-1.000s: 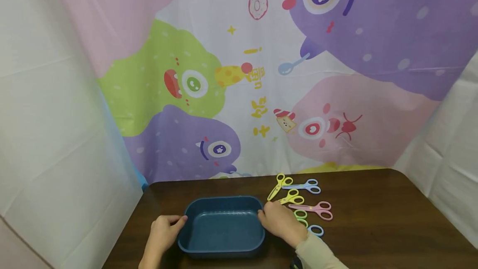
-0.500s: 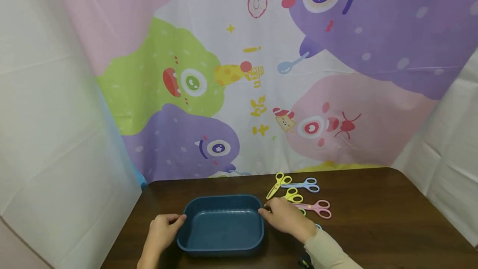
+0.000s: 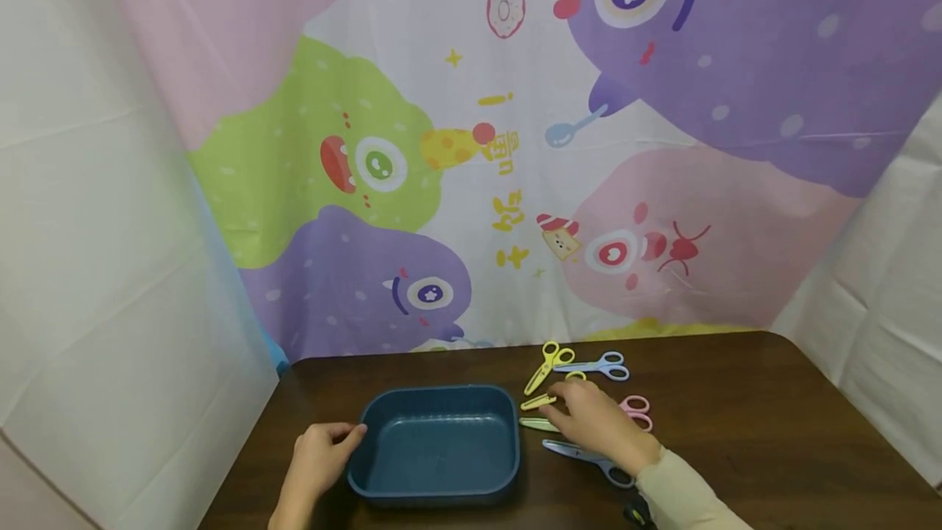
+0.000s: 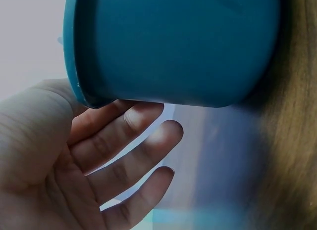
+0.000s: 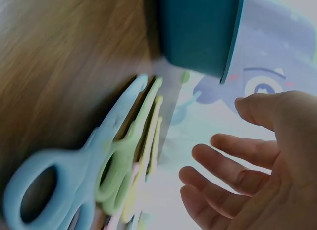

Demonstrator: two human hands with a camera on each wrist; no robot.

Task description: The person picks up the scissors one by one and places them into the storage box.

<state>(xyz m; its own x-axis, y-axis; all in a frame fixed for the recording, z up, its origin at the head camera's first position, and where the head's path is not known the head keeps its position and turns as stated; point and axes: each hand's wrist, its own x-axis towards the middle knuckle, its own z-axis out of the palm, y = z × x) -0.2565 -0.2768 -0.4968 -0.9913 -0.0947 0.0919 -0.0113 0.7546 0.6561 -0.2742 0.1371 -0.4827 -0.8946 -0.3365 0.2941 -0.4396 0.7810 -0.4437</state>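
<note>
A dark teal, rounded rectangular plastic tray (image 3: 441, 444) sits on the table. At its left rim my left hand (image 3: 321, 452) pinches the edge; in the left wrist view the fingers (image 4: 158, 133) lie against or near the outer wall, the thumb tip hidden. My right hand (image 3: 599, 422) is off the tray, hovering over children's scissors with loosely bent fingers and nothing in them. Around it lie blue scissors (image 3: 577, 453), green scissors (image 3: 539, 424), yellow scissors (image 3: 539, 402) and pink scissors (image 3: 637, 413), partly covered by the hand.
Farther back lie another pair of yellow scissors (image 3: 546, 370) and blue scissors (image 3: 609, 366). Behind the brown wooden table (image 3: 743, 432) hangs a cartoon-print cloth (image 3: 508, 301). White cloth walls (image 3: 110, 268) stand on both sides.
My right hand has let go of the tray's right rim and moved right over the scissors, uncovering the front blue and green blades. The left hand and tray have stayed put.
</note>
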